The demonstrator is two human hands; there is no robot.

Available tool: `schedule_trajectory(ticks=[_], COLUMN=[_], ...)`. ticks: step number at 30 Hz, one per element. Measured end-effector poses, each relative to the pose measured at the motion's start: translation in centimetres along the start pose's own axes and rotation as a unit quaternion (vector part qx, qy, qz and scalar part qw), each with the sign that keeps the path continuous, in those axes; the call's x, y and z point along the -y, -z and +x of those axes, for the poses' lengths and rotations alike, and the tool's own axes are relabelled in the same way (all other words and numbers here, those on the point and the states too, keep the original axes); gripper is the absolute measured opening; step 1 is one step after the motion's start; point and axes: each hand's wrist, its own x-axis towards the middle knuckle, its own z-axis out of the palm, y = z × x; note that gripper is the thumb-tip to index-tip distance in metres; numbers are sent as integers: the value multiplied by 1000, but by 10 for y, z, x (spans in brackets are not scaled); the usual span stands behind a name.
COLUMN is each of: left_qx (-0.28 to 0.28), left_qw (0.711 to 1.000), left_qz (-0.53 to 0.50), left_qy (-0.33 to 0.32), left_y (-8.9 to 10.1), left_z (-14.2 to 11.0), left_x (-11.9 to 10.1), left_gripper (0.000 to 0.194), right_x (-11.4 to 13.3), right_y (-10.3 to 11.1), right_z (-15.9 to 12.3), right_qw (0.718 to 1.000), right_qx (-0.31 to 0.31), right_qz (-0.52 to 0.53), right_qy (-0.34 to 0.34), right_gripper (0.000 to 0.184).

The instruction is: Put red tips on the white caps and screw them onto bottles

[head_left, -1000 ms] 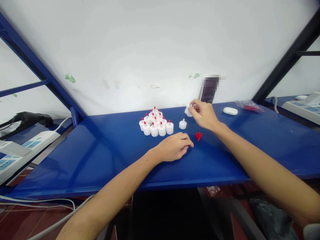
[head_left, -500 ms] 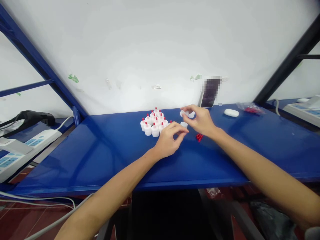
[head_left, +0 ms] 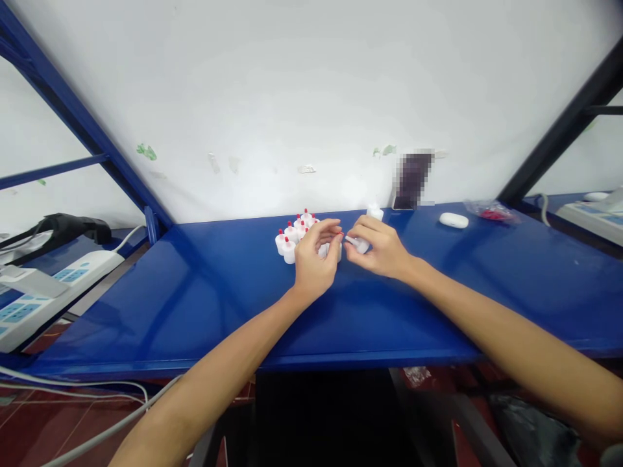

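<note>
My right hand pinches a small white nozzle cap, its narrow tip pointing left toward my other hand. My left hand is curved with thumb and fingertips apart, beside the right edge of a cluster of white bottles with red tips. It partly hides these bottles, and whether it touches any is unclear. A further white piece stands behind my right hand. The small red caps seen earlier are out of sight now, at the spot my right hand covers.
The blue table meets a white wall. A phone with a blurred screen leans there. To its right are a white oval case and a plastic bag with red pieces. A power strip lies at left.
My right hand has come down and slightly left, with the white cap now tilted sideways. My left hand has shifted left against the bottle cluster, and its thumb and fingers have spread.
</note>
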Motion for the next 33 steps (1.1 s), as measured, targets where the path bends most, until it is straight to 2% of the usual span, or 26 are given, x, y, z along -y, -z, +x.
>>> schedule_trajectory(ticks=[9, 12, 15, 20, 25, 30, 33], left_qx=[-2, 5, 11, 16, 58, 103, 104], left_qw=[1000, 1000, 1000, 1000, 997, 994, 993], left_qz=[-5, -10, -10, 20, 52, 38, 46], left_qy=[9, 14, 15, -5, -25, -5, -11], left_y=[-1, -1, -1, 0, 3, 5, 4], left_z=[-1, -2, -3, -3, -3, -5, -6], left_x=[1, 2, 2, -3, -3, -4, -5], left_gripper=[21, 26, 27, 20, 20, 30, 30], right_x=[2, 1, 0, 3, 6, 0, -1], right_y=[-3, -5, -6, -3, -3, -5, -5], right_z=[0, -1, -4, -3, -3, -4, -4], right_qw=[1000, 999, 999, 999, 997, 995, 995], right_qx=[-20, -35, -18, 28, 32, 36, 37], right_qz=[12, 11, 11, 12, 55, 81, 86], right_qy=[-5, -21, -31, -33, -36, -36, -34], right_gripper=[3, 18, 34, 46, 59, 56, 48])
